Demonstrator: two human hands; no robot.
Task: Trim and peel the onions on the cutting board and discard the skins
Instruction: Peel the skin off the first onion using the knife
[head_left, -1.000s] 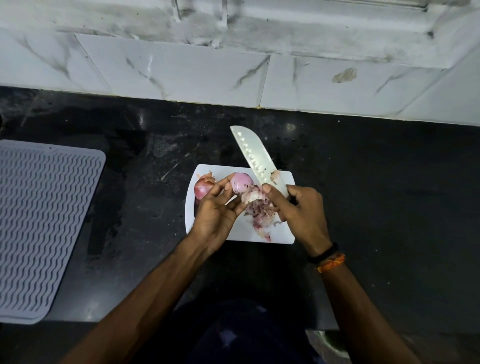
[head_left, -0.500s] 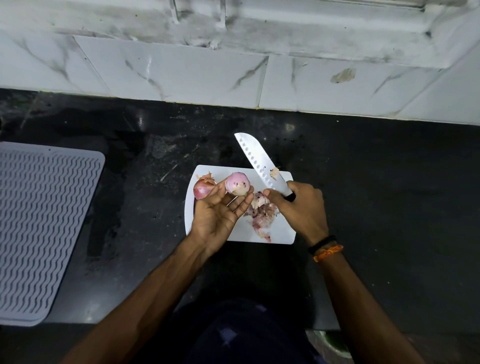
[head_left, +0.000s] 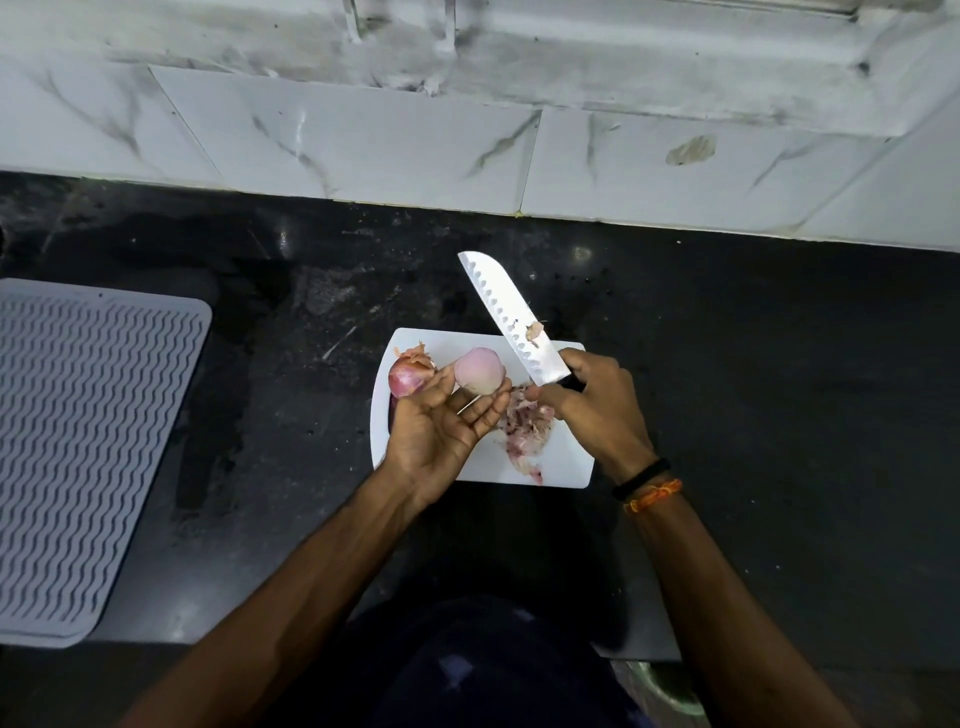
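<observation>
left hand (head_left: 436, 426): palm up over the cutting board, fingers near straight and relaxed, a peeled onion (head_left: 479, 370) resting on the fingertips (head_left: 493, 405); not clenched round it.

right hand (head_left: 587, 402): fingers curled tight on the dark handle of a knife (head_left: 511, 319); blade points up and away to the left, dimpled along the edge, a scrap of skin (head_left: 535, 330) stuck to its flat.

cutting board (head_left: 566, 467): white, rounded corners, lying on the black counter (head_left: 779, 389). on it: one unpeeled onion (head_left: 408, 376), reddish, at the far left corner just beside the left fingers, loose dry skin at its top; a heap of onion skins (head_left: 524, 434) in the middle, just below the right hand. whether the peeled onion touches the unpeeled one cannot be told from this angle.

change from a second ago: left fingers were closed round the peeled onion, thumb over it, and now lie opened out beneath it; the right thumb has drawn back from the onion; the skin heap and unpeeled onion lie as before.

edges: board's near edge sits close to the counter's front edge. grey ribbed mat (head_left: 88, 457) well apart at the left. wide bare counter to the right of the board and behind it, up to the white marble-pattern wall tiles (head_left: 363, 140). wristbands (head_left: 649, 486), black and orange, on the right wrist.
</observation>
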